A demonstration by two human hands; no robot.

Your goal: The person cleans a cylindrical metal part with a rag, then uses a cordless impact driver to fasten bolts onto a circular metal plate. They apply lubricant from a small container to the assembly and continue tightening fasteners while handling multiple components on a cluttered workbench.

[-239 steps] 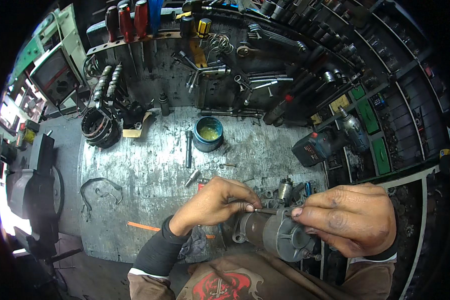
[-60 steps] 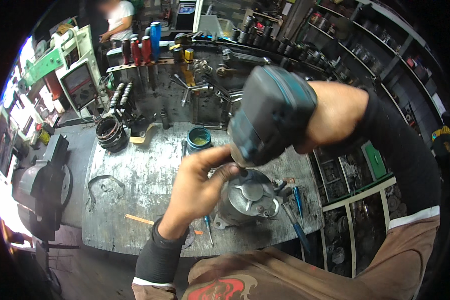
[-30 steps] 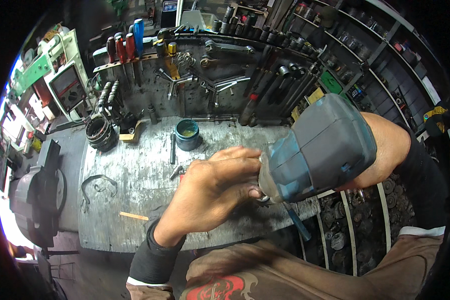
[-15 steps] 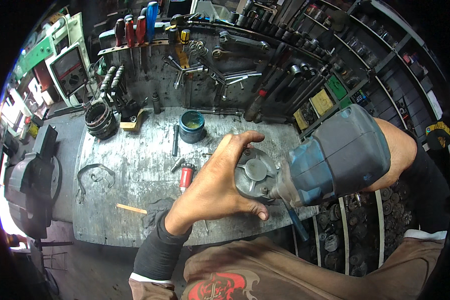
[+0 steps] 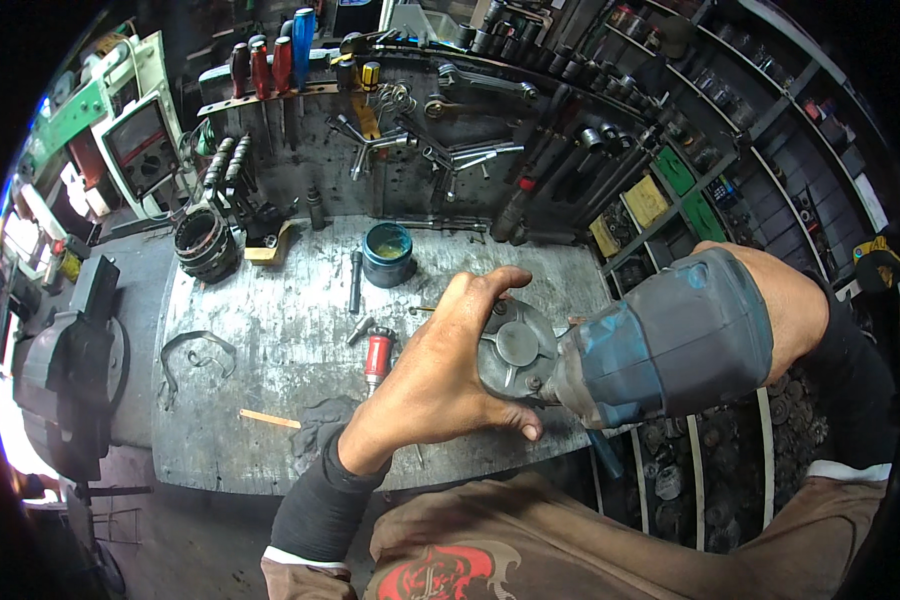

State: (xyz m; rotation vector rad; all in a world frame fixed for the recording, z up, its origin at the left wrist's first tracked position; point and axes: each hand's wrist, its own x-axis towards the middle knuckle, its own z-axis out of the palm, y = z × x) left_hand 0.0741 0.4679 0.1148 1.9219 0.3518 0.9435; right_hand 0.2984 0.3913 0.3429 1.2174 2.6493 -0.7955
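Note:
My left hand (image 5: 440, 375) is curved around a round grey metal housing (image 5: 517, 343), thumb on the near side and fingers on the far side. The housing has a raised disc in its middle, ribs running outward and bolts near its edge. From the right, my right hand (image 5: 785, 305) holds a black and blue impact wrench (image 5: 670, 340); most of its fingers are hidden behind the tool. The wrench's nose meets the housing's right edge, close to a bolt (image 5: 534, 383). Whether it sits on a fastener I cannot tell.
On the metal-topped bench (image 5: 270, 350) are a blue can (image 5: 388, 254), a red cylindrical tool (image 5: 378, 357), a dark rag (image 5: 322, 425) and a bent strap (image 5: 198, 355). Wrenches and screwdrivers hang behind. A blue-handled tool (image 5: 605, 455) lies at the near right edge.
The impact wrench's rear end has come down toward me, so the tool lies more level. My left hand keeps its hold on the housing. The whole view has shifted slightly.

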